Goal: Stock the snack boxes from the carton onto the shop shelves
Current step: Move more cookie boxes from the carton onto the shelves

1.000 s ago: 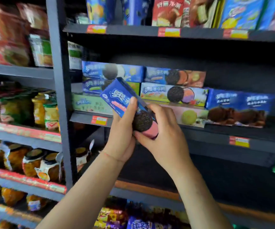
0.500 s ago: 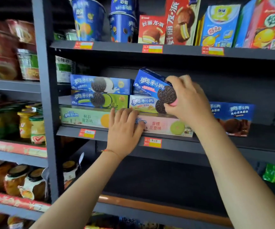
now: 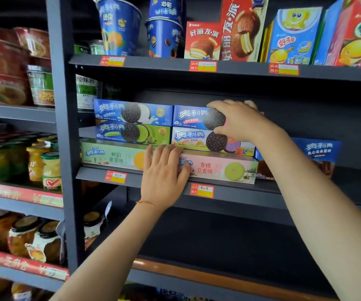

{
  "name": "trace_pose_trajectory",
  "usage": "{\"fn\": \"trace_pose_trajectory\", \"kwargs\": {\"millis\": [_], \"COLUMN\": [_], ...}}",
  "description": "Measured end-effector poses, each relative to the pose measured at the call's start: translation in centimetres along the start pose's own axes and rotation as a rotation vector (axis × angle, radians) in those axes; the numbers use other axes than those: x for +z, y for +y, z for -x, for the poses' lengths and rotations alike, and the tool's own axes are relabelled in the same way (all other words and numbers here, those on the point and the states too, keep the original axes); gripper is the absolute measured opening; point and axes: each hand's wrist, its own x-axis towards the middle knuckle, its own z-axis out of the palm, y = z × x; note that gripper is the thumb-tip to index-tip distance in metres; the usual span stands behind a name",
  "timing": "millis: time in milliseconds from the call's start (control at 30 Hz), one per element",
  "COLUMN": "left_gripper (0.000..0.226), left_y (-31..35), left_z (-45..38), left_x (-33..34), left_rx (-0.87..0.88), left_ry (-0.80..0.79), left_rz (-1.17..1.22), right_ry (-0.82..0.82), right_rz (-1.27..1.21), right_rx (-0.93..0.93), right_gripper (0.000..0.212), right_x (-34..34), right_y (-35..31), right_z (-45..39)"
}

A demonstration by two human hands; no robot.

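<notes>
right hand (image 3: 238,120) gripping blue snack box (image 3: 191,117) by its right end, seating it atop the stack at the shelf (image 3: 240,192) front edge | left hand (image 3: 164,170) pressing flat on pink box (image 3: 216,168), steadying | box looking light, stiff, crushable: holding ends, not faces

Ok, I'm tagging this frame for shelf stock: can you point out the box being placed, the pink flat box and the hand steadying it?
blue cookie box (image 3: 193,116), head view, on its front panel.
pink flat box (image 3: 218,168), head view, on its front face.
left hand (image 3: 163,173), head view, on its back.
</notes>
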Motion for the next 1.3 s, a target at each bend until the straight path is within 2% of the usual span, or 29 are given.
{"fn": "trace_pose_trajectory", "kwargs": {"millis": [333,467,533,600,667,733,800,867,933,1000,1067,1200,1300], "left_gripper": [0.034,0.040,0.043,0.043,0.036,0.029,0.024,0.027,0.029,0.022,0.021,0.023,0.025], "left_y": [0.1,0.1,-0.1,-0.6,-1.8,-3.8,-6.9,-10.5,-14.1,-17.4,-20.1,-23.0,-25.0], "left_z": [0.0,0.1,0.5,1.9,4.5,8.4,13.2,19.0,25.8,33.0,40.3,51.7,57.4], "left_x": [0.0,0.0,-0.4,-1.3,-2.6,-3.8,-4.4,-4.9,-5.8,-7.4,-9.6,-14.0,-16.5], "left_rx": [0.010,0.010,-0.006,-0.045,-0.109,-0.239,-0.393,-0.587,-0.814,-1.038,-1.207,-1.400,-1.448], "left_ry": [0.015,-0.008,0.011,0.082,0.192,0.237,0.190,0.045,-0.185,-0.412,-0.554,-0.770,-0.857], "left_rz": [-0.023,0.002,0.031,0.060,0.106,0.168,0.159,0.087,-0.006,-0.084,-0.125,-0.181,-0.244], "right_ry": [-0.021,0.060,0.218,0.381,0.418,0.302,0.108,-0.127,-0.384,-0.621,-0.818,-1.095,-1.203], "right_rz": [-0.079,-0.141,-0.235,-0.379,-0.563,-0.746,-0.905,-1.045,-1.122,-1.098,-1.035,-0.918,-0.860], "right_rx": [-0.008,-0.041,-0.117,-0.204,-0.277,-0.330,-0.348,-0.322,-0.249,-0.199,-0.197,-0.208,-0.223], "right_gripper": [0.069,0.072,0.061,0.040,0.019,0.008,0.011,0.013,0.015,0.015,0.013,0.010,0.009], "right_x": [0.4,0.7,1.2,1.9,2.7,4.1,7.0,11.6,17.4,24.0,30.1,39.2,43.6], "right_y": [0.5,-0.4,-2.1,-5.0,-8.8,-13.0,-17.5,-22.5,-27.7,-33.0,-38.1,-46.9,-52.8], "right_z": [-0.4,0.6,1.7,3.2,4.9,6.8,8.3,10.0,12.2,14.9,18.1,24.2,27.8]}}
